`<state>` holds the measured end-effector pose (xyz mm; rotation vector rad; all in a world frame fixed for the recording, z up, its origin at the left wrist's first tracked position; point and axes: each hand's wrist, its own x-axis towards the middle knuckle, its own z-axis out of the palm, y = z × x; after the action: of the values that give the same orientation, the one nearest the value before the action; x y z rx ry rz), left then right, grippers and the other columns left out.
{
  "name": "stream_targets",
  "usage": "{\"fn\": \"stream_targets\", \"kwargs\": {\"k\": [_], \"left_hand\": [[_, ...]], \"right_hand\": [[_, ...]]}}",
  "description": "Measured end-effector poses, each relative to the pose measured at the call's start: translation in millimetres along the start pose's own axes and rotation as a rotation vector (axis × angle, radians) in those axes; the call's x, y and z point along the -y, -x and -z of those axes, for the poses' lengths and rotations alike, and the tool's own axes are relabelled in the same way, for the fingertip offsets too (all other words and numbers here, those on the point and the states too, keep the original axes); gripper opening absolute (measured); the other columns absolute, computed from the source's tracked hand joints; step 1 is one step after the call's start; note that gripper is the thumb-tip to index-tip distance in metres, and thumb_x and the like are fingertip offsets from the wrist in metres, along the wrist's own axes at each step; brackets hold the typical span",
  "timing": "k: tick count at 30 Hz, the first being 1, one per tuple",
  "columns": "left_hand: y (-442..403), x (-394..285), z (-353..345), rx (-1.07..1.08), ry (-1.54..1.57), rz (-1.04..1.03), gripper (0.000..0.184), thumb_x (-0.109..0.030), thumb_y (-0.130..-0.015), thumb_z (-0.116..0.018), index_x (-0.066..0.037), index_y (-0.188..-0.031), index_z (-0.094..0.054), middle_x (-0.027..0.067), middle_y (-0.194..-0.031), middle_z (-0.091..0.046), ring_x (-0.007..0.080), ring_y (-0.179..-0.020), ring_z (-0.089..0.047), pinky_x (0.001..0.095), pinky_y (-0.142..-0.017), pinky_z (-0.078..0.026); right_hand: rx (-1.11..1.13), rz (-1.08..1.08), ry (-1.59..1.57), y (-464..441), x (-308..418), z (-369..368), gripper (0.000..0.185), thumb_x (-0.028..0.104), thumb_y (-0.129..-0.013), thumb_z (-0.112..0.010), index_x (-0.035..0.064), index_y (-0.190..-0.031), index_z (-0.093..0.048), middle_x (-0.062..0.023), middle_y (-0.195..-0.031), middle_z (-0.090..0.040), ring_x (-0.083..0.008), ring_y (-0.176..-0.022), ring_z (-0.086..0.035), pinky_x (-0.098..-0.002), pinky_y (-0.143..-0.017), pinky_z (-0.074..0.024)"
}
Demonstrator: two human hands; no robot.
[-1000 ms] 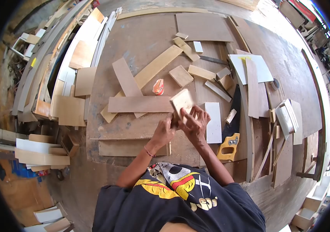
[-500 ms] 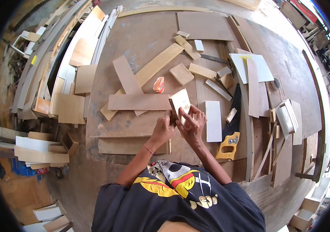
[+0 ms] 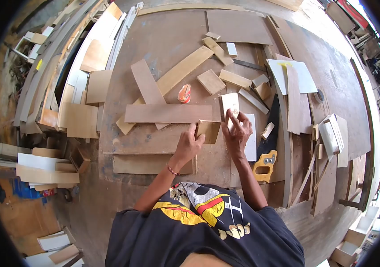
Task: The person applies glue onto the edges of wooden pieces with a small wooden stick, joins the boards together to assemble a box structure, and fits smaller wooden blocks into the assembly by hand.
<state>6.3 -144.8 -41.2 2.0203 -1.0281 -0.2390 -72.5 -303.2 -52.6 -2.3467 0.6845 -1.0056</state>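
My left hand [image 3: 188,146] is closed on the left edge of a small brown wood block [image 3: 209,132], its fingers partly behind it. A little to the right, my right hand [image 3: 238,135] grips a pale wood block [image 3: 229,103] with a dark side edge, tilted upward. A gap separates the two blocks. Just beyond my left hand, a long flat board [image 3: 167,114] lies across other strips on the worktable [image 3: 163,144]. Under and beside my right hand rests a white board [image 3: 251,147]. An orange-and-white cup-like container [image 3: 184,94] stands behind the long board.
A handsaw with a yellow handle [image 3: 264,167] lies to the right. Several wood offcuts, including a square block [image 3: 211,82], are scattered at the table's centre back. A white panel [image 3: 303,76] lies on the right, and stacked boards [image 3: 94,55] line the left.
My hands have moved apart, my right one to the right with the pale block. The brown block in my left hand now shows separately; before, the pieces were held together.
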Motion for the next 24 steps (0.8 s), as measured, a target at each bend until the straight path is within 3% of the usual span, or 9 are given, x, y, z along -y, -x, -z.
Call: {"fn": "stream_targets", "kwargs": {"k": [2, 5, 8, 11, 15, 17, 19, 20, 24], "left_hand": [[-10.2, -12.7, 4.7, -0.108, 0.424, 0.249, 0.044, -0.004, -0.078, -0.060, 0.012, -0.116, -0.045, 0.0240, -0.099, -0.061, 0.0245, -0.079, -0.064, 0.0311, -0.068, -0.051], [-13.4, -14.1, 4.7, -0.136, 0.480, 0.385, 0.045, -0.005, -0.076, -0.063, 0.013, -0.114, -0.046, 0.0195, -0.099, -0.062, 0.0190, -0.084, -0.063, 0.0300, -0.071, -0.051], [-14.8, -0.5, 2.0, -0.130, 0.583, 0.426, 0.047, -0.004, -0.075, -0.064, 0.013, -0.114, -0.044, 0.0189, -0.097, -0.063, 0.0198, -0.083, -0.063, 0.0288, -0.072, -0.051], [-14.3, 4.8, -0.8, -0.149, 0.521, 0.382, 0.048, -0.003, -0.077, -0.064, 0.010, -0.117, -0.041, 0.0195, -0.094, -0.064, 0.0234, -0.082, -0.064, 0.0309, -0.072, -0.051], [-12.9, -25.6, 14.6, -0.082, 0.317, 0.304, 0.052, -0.002, -0.077, -0.063, 0.006, -0.122, -0.038, 0.0210, -0.091, -0.064, 0.0289, -0.081, -0.064, 0.0344, -0.072, -0.051], [-11.6, -25.0, 11.6, -0.133, 0.228, 0.259, 0.059, 0.001, -0.076, -0.063, 0.004, -0.127, -0.033, 0.0197, -0.092, -0.065, 0.0255, -0.083, -0.065, 0.0338, -0.075, -0.051], [-10.9, -25.6, 4.1, -0.167, 0.168, 0.198, 0.061, 0.001, -0.076, -0.063, 0.004, -0.128, -0.031, 0.0196, -0.092, -0.065, 0.0278, -0.083, -0.065, 0.0350, -0.074, -0.051], [-9.4, -25.2, 0.2, -0.197, 0.112, 0.145, 0.063, 0.000, -0.076, -0.063, 0.004, -0.130, -0.029, 0.0194, -0.093, -0.065, 0.0301, -0.083, -0.065, 0.0362, -0.074, -0.051], [-14.1, -19.1, -7.9, -0.305, 0.066, 0.097, 0.065, 0.000, -0.077, -0.064, 0.003, -0.131, -0.029, 0.0180, -0.093, -0.065, 0.0311, -0.083, -0.064, 0.0377, -0.074, -0.050]], "right_hand": [[0.000, 0.053, -0.028, -2.0, 0.2, 3.4, 0.046, 0.023, -0.067, -0.074, 0.0256, -0.112, -0.065, -0.0112, -0.114, -0.053, -0.0280, -0.097, -0.049, -0.0419, -0.082, -0.0333], [0.043, 0.086, -0.009, 5.7, 1.5, 9.4, 0.046, 0.025, -0.067, -0.073, 0.0264, -0.113, -0.065, -0.0121, -0.119, -0.051, -0.0286, -0.100, -0.048, -0.0424, -0.086, -0.0310], [0.108, 0.144, 0.012, 7.6, 6.8, 17.8, 0.045, 0.029, -0.066, -0.074, 0.0290, -0.110, -0.066, -0.0110, -0.121, -0.049, -0.0283, -0.103, -0.046, -0.0428, -0.088, -0.0284], [0.226, 0.254, 0.088, 9.5, 15.2, 24.7, 0.045, 0.030, -0.066, -0.074, 0.0316, -0.109, -0.066, -0.0109, -0.122, -0.048, -0.0284, -0.105, -0.045, -0.0438, -0.089, -0.0265], [0.214, 0.112, 0.137, 8.4, 11.1, 8.2, 0.041, 0.032, -0.067, -0.074, 0.0322, -0.107, -0.066, -0.0113, -0.124, -0.046, -0.0295, -0.107, -0.044, -0.0452, -0.090, -0.0255], [0.177, 0.080, 0.176, 4.3, 6.6, 0.6, 0.039, 0.030, -0.068, -0.074, 0.0316, -0.107, -0.066, -0.0117, -0.121, -0.048, -0.0289, -0.105, -0.045, -0.0444, -0.087, -0.0298], [0.119, -0.186, 0.063, -0.1, -5.6, -8.4, 0.040, 0.026, -0.070, -0.074, 0.0307, -0.109, -0.066, -0.0129, -0.115, -0.052, -0.0285, -0.101, -0.048, -0.0430, -0.083, -0.0359], [0.063, -0.141, 0.022, 0.3, -11.7, -7.5, 0.042, 0.022, -0.070, -0.073, 0.0286, -0.111, -0.065, -0.0141, -0.111, -0.054, -0.0288, -0.098, -0.050, -0.0416, -0.082, -0.0398], [0.093, -0.107, -0.137, 4.7, -5.2, 7.4, 0.044, 0.020, -0.069, -0.073, 0.0255, -0.112, -0.065, -0.0151, -0.114, -0.054, -0.0304, -0.100, -0.049, -0.0418, -0.083, -0.0402]]}}
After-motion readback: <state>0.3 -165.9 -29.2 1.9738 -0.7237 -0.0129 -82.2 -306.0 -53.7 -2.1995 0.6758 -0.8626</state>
